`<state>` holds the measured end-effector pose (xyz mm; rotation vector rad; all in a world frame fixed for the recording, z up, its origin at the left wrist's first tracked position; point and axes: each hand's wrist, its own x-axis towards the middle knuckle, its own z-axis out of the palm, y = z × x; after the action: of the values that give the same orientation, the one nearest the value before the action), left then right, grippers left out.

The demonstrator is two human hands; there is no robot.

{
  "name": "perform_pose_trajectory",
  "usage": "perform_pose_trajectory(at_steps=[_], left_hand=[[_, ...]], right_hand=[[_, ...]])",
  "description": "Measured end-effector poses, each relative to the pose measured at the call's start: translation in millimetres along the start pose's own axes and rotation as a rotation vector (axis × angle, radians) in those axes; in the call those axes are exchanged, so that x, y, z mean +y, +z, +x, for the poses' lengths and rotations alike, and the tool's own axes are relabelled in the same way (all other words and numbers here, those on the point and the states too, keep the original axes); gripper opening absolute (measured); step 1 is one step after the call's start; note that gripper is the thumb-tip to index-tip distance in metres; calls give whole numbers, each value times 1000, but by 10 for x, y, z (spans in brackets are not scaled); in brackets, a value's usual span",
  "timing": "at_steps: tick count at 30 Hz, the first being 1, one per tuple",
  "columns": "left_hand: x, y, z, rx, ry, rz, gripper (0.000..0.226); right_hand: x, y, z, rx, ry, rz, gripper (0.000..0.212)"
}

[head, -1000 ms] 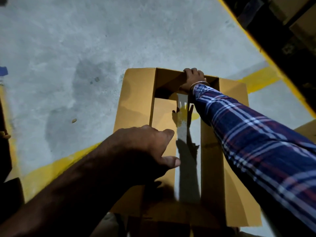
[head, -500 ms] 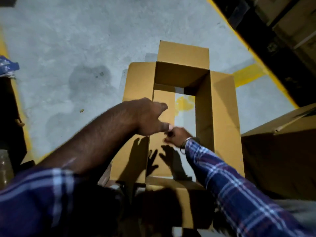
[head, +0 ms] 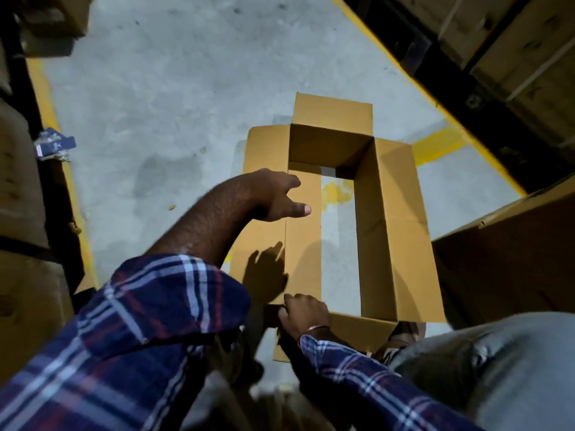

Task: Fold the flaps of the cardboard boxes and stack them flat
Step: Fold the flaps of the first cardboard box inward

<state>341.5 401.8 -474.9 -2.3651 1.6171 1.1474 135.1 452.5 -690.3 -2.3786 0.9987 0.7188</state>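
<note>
- Cardboard box (head: 385,219) standing open on grey concrete floor (head: 174,98), both ends open: floor and a yellow painted patch visible straight through the middle.
- Top flaps splayed outward: far flap (head: 333,115) flat beyond the opening, right flap (head: 401,231) spread to the right, left flap (head: 264,150) partly under the forearm.
- Left hand (head: 277,197) hovering over the box's left wall, fingers loosely extended, thumb out toward the opening; contact with the cardboard cannot be told. Shadow of the hand cast on the left flap below.
- Right hand (head: 303,314) at the near left corner, fingers curled over the near edge of the box, gripping it. Metal bangle (head: 314,329) at the wrist, plaid sleeve (head: 357,371) behind.
- Hands well apart, one at mid-left, one at near edge.
- Second brown carton (head: 510,256) just right of the box.
- Yellow floor line (head: 435,144) beyond the right flap; dark racking with cartons at upper right.
- Blue-and-white wrapper (head: 54,146) on the floor at left.
</note>
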Motion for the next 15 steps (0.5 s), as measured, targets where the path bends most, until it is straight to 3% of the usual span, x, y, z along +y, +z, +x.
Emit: perform_pose_trajectory(at_steps=[5, 9, 12, 15], left_hand=[[-132, -160, -159, 155, -34, -121, 71], [-297, -188, -157, 337, -103, -273, 41], [-256, -216, -265, 272, -145, -605, 45], [-85, -206, -503, 58, -128, -737, 64]], right_hand=[[123, -642, 72, 194, 143, 288, 22], [270, -1476, 231, 315, 155, 469, 32], [382, -2197, 219, 403, 76, 670, 33], [464, -2815, -35, 426, -90, 934, 21]])
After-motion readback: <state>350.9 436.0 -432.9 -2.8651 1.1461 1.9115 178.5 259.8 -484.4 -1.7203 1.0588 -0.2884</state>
